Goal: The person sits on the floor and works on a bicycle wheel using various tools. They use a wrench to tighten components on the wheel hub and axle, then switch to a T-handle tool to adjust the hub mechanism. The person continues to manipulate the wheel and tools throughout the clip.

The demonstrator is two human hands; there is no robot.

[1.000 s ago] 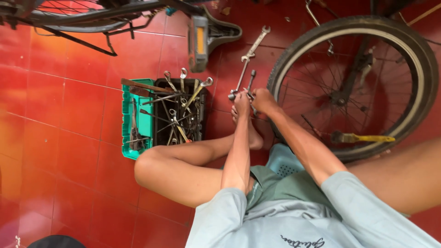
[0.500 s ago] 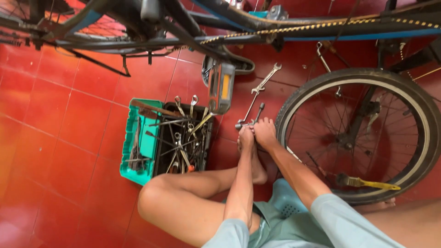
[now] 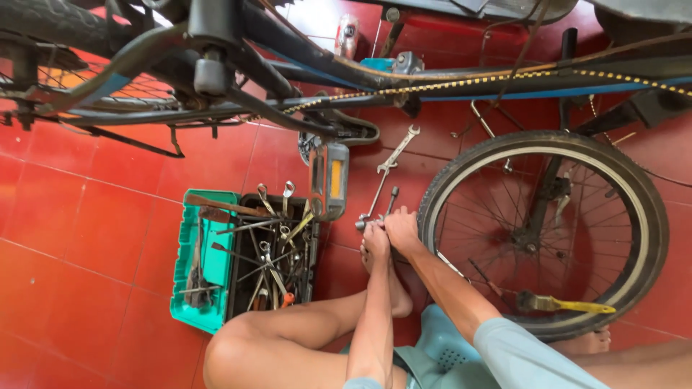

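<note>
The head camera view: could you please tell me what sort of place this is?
Probably an informal bicycle repair spot on a red tiled floor: a bicycle wheel, an open toolbox full of wrenches, and a bike frame overhead.

Glossy red floor tiles (image 3: 79,252), daylit.

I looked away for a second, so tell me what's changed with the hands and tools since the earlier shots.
Little changed. The view tipped up, bringing more of the bicycle frame overhead into sight. Both the left hand and right hand stay together on the socket wrench. The green toolbox, wheel and long spanner stayed put.
</note>
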